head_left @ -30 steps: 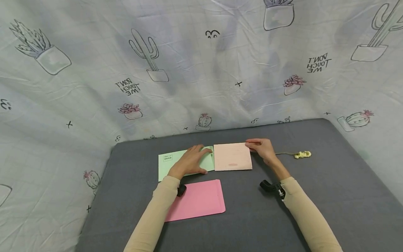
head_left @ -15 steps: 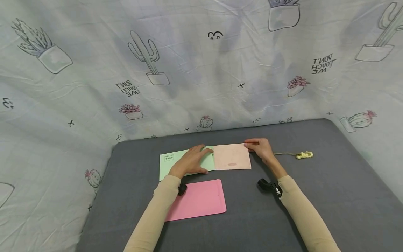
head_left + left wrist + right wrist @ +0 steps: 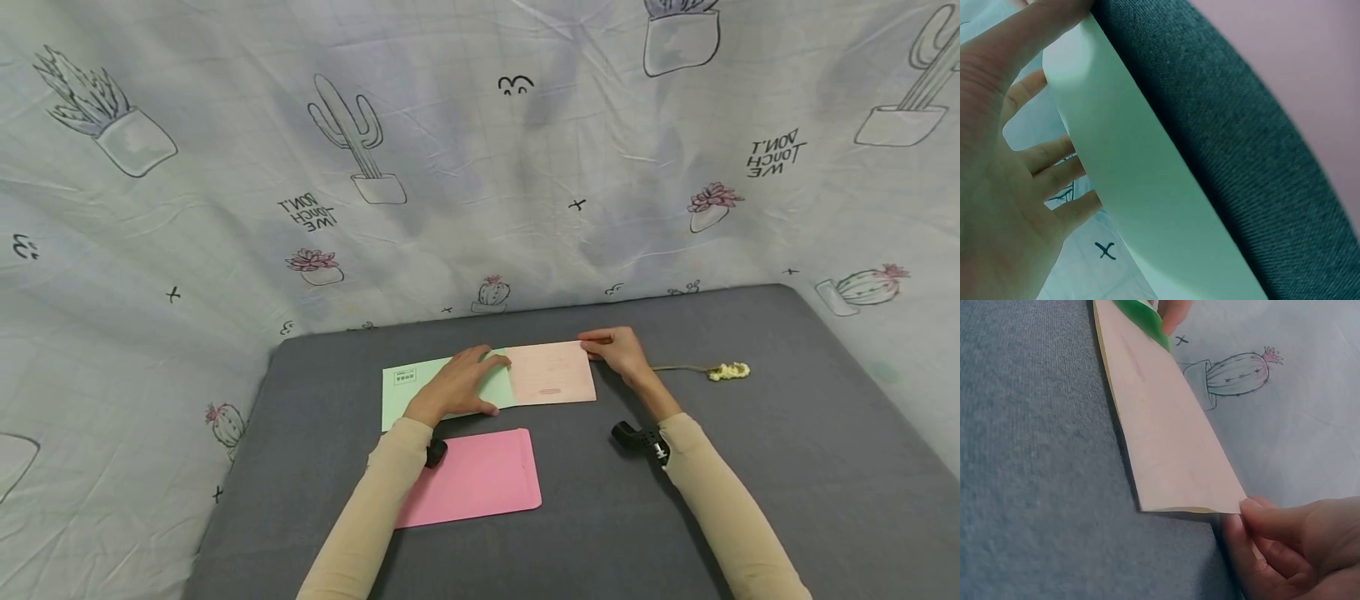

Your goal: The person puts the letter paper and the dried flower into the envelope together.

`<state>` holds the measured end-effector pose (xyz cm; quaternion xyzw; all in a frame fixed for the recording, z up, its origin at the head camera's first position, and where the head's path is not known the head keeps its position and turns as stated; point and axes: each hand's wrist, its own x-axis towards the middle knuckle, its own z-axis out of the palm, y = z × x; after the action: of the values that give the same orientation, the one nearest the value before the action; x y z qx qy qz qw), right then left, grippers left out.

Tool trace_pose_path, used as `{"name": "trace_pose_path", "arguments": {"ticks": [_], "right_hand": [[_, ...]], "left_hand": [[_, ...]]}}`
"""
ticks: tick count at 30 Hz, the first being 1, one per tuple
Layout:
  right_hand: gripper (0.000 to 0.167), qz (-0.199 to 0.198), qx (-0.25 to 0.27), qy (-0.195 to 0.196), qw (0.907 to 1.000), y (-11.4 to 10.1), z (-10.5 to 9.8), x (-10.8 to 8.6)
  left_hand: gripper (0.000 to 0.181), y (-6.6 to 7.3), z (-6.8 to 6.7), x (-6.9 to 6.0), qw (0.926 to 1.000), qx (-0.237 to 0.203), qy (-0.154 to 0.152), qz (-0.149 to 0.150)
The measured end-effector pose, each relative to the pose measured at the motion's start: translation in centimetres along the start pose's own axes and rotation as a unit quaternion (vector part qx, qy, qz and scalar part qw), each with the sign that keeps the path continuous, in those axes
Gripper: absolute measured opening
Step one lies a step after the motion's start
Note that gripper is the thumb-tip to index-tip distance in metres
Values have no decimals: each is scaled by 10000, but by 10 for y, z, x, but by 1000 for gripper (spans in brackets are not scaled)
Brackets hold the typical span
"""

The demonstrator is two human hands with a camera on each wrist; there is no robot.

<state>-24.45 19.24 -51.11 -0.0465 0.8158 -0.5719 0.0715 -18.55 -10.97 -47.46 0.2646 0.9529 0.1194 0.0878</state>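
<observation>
The left hand (image 3: 463, 383) spans the green envelope (image 3: 495, 387), gripping it with the thumb at the near edge and the fingers at the far edge. In the left wrist view the thumb's tip is cut off at the top, and the fingertips meet the envelope's edge. The right hand (image 3: 617, 350) pinches the far right corner of the peach card (image 3: 547, 372) between thumb and fingers; some of those fingers are hidden beneath the card or behind the thumb.

The card lies to the right of the envelope, its left end out of sight under the green edge, which bows upward in the right wrist view; how far the card reaches in cannot be made out. Printing on the envelope's left part is too small to read, and the card's markings are faint.

Nearer the person, a pink envelope (image 3: 480, 475) lies flat, its left part covered by the left sleeve (image 3: 367, 517) and a black wrist device (image 3: 437, 452). To the right of the right hand lies a yellow flower (image 3: 729, 372), its stem running left until the hand hides it. The right sleeve (image 3: 731, 508) covers part of the grey table (image 3: 585, 533), cut off at the near side. Beyond hangs a pale cloth (image 3: 465, 167) with potted plants and reversed lettering.
</observation>
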Motion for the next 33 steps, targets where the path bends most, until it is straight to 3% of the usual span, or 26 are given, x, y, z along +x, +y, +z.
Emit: {"name": "trace_pose_path", "arguments": {"ticks": [14, 24, 33], "right_hand": [[27, -133, -347, -107, 9993, -3, 3, 5], [32, 138, 78, 167, 9997, -7, 4, 2], [33, 648, 384, -498, 9959, -12, -3, -8]], "left_hand": [[79, 1, 1, 1, 10000, 78, -32, 15], [78, 0, 2, 2, 10000, 88, -41, 11], [78, 0, 1, 1, 10000, 88, -38, -2]]}}
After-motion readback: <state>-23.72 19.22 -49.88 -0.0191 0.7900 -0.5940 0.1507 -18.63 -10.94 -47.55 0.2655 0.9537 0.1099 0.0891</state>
